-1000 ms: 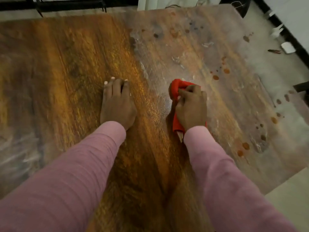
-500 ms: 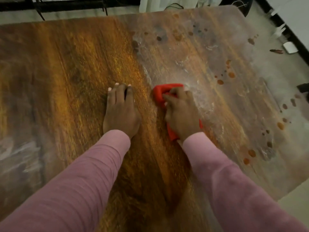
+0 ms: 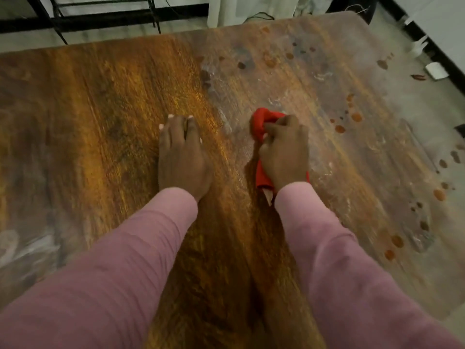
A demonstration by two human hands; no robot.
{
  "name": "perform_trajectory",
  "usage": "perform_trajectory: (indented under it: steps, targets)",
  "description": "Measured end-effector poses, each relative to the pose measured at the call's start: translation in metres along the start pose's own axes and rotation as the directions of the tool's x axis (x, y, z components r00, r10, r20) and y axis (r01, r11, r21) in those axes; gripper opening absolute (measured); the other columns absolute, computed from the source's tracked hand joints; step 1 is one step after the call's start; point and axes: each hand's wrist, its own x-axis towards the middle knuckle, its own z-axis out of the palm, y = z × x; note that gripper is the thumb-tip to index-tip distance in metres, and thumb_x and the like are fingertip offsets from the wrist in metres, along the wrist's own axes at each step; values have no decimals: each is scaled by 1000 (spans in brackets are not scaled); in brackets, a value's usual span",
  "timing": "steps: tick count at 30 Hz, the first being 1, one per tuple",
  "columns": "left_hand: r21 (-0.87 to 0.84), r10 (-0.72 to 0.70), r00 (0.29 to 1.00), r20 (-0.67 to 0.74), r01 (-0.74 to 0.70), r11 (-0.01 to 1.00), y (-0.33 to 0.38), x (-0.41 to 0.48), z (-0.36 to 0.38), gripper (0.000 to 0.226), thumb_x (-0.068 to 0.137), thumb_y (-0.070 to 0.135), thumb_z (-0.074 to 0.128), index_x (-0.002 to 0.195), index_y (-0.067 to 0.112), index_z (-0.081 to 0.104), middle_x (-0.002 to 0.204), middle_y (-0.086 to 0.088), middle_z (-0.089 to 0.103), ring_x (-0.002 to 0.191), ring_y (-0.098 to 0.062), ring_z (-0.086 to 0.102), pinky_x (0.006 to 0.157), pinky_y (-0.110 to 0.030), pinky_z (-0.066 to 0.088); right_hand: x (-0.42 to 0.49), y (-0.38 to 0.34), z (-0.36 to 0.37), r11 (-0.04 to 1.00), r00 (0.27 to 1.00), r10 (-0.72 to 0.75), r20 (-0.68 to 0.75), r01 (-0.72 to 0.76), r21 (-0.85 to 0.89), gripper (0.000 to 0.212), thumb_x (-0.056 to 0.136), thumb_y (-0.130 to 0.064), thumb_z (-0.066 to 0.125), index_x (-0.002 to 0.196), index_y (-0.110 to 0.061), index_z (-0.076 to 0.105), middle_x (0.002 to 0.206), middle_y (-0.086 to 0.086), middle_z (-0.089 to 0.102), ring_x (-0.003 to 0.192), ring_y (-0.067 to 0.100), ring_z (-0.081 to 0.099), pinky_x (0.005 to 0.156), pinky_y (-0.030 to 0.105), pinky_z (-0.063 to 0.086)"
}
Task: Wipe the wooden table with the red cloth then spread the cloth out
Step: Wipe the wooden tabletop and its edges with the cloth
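Note:
The red cloth [image 3: 259, 123] is bunched up under my right hand [image 3: 285, 152], which grips it and presses it onto the wooden table [image 3: 100, 102] right of centre. Red folds stick out beyond my fingers and near my wrist, where a pale tag shows. My left hand [image 3: 182, 152] lies flat on the table with straight fingers, a hand's width left of the cloth. The table's left half looks glossy orange-brown. Its right half is dull, with a whitish film and scattered brown spots [image 3: 339, 128].
The table's right edge runs diagonally past a pale floor, where a small white object [image 3: 436, 70] lies. A black metal frame [image 3: 105, 13] and cables stand beyond the far edge. A grey smeared patch [image 3: 27, 248] marks the near left of the table.
My right hand slid the cloth left toward my left hand, then back right. My left hand stayed flat in place.

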Motion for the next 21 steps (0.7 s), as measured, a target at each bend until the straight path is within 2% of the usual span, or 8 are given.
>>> perform_trajectory:
  steps: [2, 3, 6, 9, 11, 16, 18, 21]
  targets:
    - [23, 8, 1000, -16, -8, 1000, -5, 25, 1, 48, 97, 11, 35, 143, 0, 33, 148, -19, 32, 142, -37, 18, 120, -44, 6, 14, -2, 1, 983, 981, 183, -64, -180, 42, 31, 86, -12, 52, 111, -18, 70, 121, 5, 53, 117, 30, 40, 98, 42, 41]
    - [32, -2, 1000, -26, 3, 999, -7, 37, 1, 48, 96, 10, 36, 143, -1, 34, 148, -19, 32, 142, -37, 19, 120, -44, 7, 14, -8, 3, 983, 983, 176, -60, -173, 56, 31, 86, -13, 53, 110, -18, 70, 121, 4, 52, 117, 29, 40, 97, 41, 41]
    - [76, -37, 999, -37, 39, 996, -11, 63, 4, 49, 96, 12, 36, 144, 0, 34, 147, -20, 32, 141, -36, 21, 119, -44, 8, -5, -31, 13, 988, 992, -116, 45, 111, 109, 28, 84, -11, 55, 103, -21, 72, 113, 1, 54, 109, 27, 44, 89, 34, 40]
    - [100, -35, 999, -11, 36, 994, -10, 69, 9, 50, 96, 11, 38, 144, 1, 33, 149, -19, 31, 141, -35, 20, 119, -44, 10, -13, -34, 14, 929, 925, -360, 123, 344, 134, 28, 83, -11, 56, 103, -21, 73, 109, 0, 57, 102, 26, 46, 85, 34, 42]
    - [111, -12, 1000, 11, 10, 994, -12, 68, 12, 50, 96, 12, 37, 145, 1, 31, 149, -19, 30, 142, -35, 20, 119, -45, 11, 5, -25, 12, 945, 940, -324, 107, 317, 78, 28, 84, -11, 55, 105, -19, 72, 112, 1, 57, 106, 28, 46, 88, 38, 42]
    - [94, 35, 998, 51, -39, 995, -13, 66, 12, 50, 95, 12, 37, 143, 0, 33, 146, -18, 33, 141, -35, 21, 119, -46, 11, 53, -13, 11, 996, 997, 81, -17, -81, 22, 33, 87, -13, 52, 116, -19, 68, 121, 3, 53, 115, 29, 41, 97, 45, 41]
    - [117, 17, 998, 65, -25, 993, -12, 67, 12, 53, 94, 17, 34, 144, 2, 32, 148, -18, 32, 142, -35, 18, 119, -44, 7, 49, -26, 17, 997, 998, 64, -17, -64, 41, 33, 86, -13, 52, 114, -18, 69, 121, 4, 54, 113, 29, 42, 96, 43, 41]
    - [135, 1, 997, 79, -12, 991, -10, 67, 9, 65, 87, 30, 16, 144, 3, 32, 150, -17, 31, 144, -35, 16, 119, -44, 6, 26, -52, 28, 976, 977, -206, 48, 201, 83, 29, 82, -12, 53, 103, -19, 73, 111, 3, 56, 106, 29, 44, 88, 38, 42]
